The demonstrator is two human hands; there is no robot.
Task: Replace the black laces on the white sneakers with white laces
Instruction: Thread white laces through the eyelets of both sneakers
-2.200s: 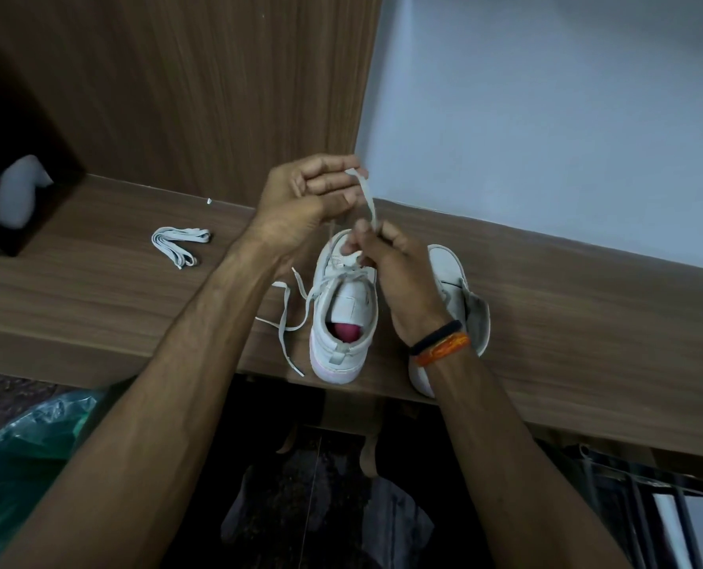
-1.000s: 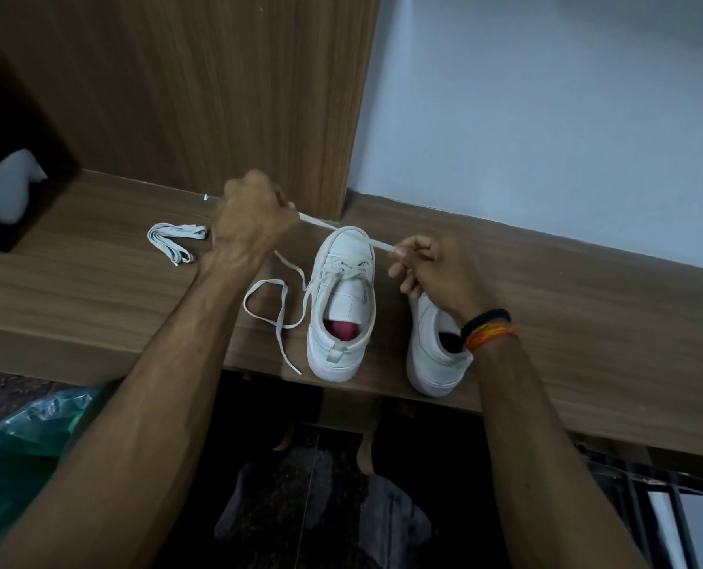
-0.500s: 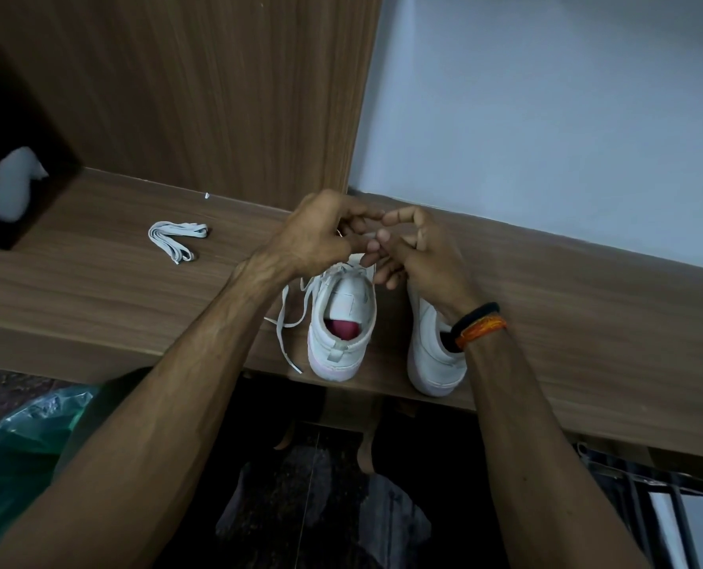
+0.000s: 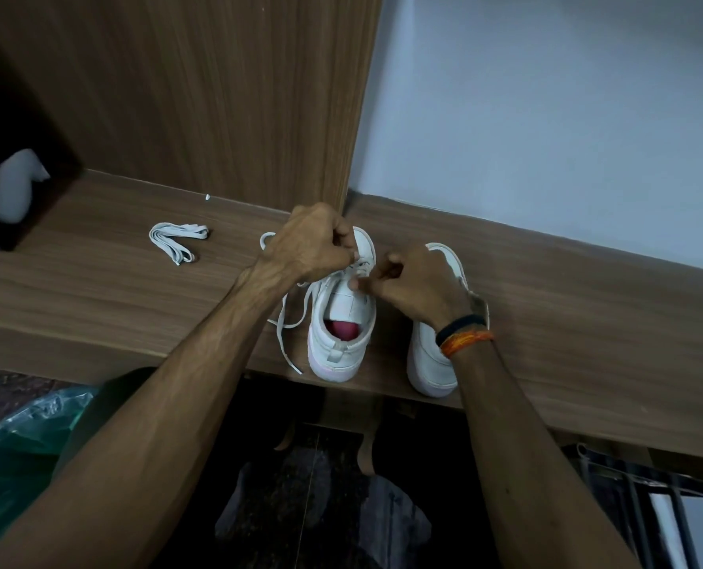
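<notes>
Two white sneakers stand on a wooden shelf, heels toward me. The left sneaker (image 4: 341, 322) has a pink insole and a white lace (image 4: 286, 326) threaded through it, with loose ends trailing off its left side. My left hand (image 4: 312, 244) pinches the lace above the eyelets near the toe. My right hand (image 4: 411, 285) has curled fingers at the lace on the shoe's right side and covers much of the right sneaker (image 4: 431, 359), which shows no lace. A second white lace (image 4: 177, 240) lies bundled on the shelf to the left.
The wooden shelf (image 4: 587, 322) runs left to right, its front edge just under the heels. A wood panel and a pale wall rise behind. A dark box (image 4: 9, 186) with something white sits far left. A green plastic bag (image 4: 17, 445) lies below left.
My hands pulled the lace wide apart to both sides, then came back together. Now both are lower, at the left sneaker's eyelets.
</notes>
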